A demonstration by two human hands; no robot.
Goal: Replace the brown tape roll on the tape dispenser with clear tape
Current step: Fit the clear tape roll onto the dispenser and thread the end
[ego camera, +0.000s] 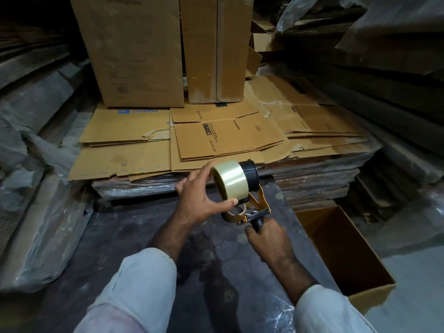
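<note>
My left hand [199, 192] grips a clear tape roll [230, 180], thumb under it and fingers over its top. The roll sits partway on the black hub [249, 177] of the tape dispenser [258, 205], which has an orange metal frame. My right hand [266, 236] is wrapped around the dispenser's black handle [259, 224], holding the tool up over the dark floor. Just below the clear roll, behind the dispenser frame, a brown cardboard ring [236, 211] shows; whether it is the brown roll or a bare core I cannot tell.
A wrapped stack of flattened cardboard boxes [216, 140] lies straight ahead, with upright cartons [134, 51] behind it. An open cardboard box [343, 251] stands on the floor at the right. Plastic-covered piles line both sides.
</note>
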